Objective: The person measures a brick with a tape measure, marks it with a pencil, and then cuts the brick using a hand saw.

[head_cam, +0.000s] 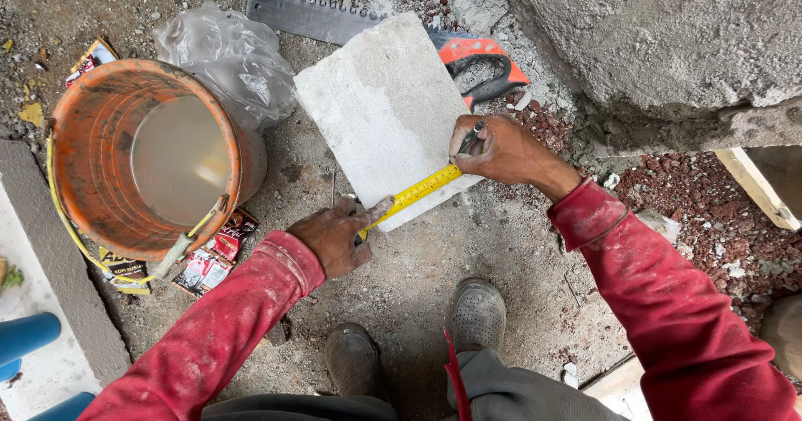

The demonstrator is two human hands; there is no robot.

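Note:
A pale grey concrete block [380, 108] lies flat on the dirty ground. A yellow tape measure blade [418, 190] is stretched across its near edge. My left hand [334, 237] pins the tape's near end at the block's lower corner, with the index finger pointing along the blade. My right hand [501, 149] rests on the block's right edge, pressing the tape's far end down while also holding a dark pencil [470, 137]. Both sleeves are red and dusty.
An orange bucket [83, 149] of cloudy water stands left, beside a crumpled clear plastic bag [230, 58] and small wrappers [213, 258]. A handsaw [334, 20] with an orange handle lies behind the block. Rough concrete mass [668, 37] upper right, red gravel [693, 212], my shoes [476, 312].

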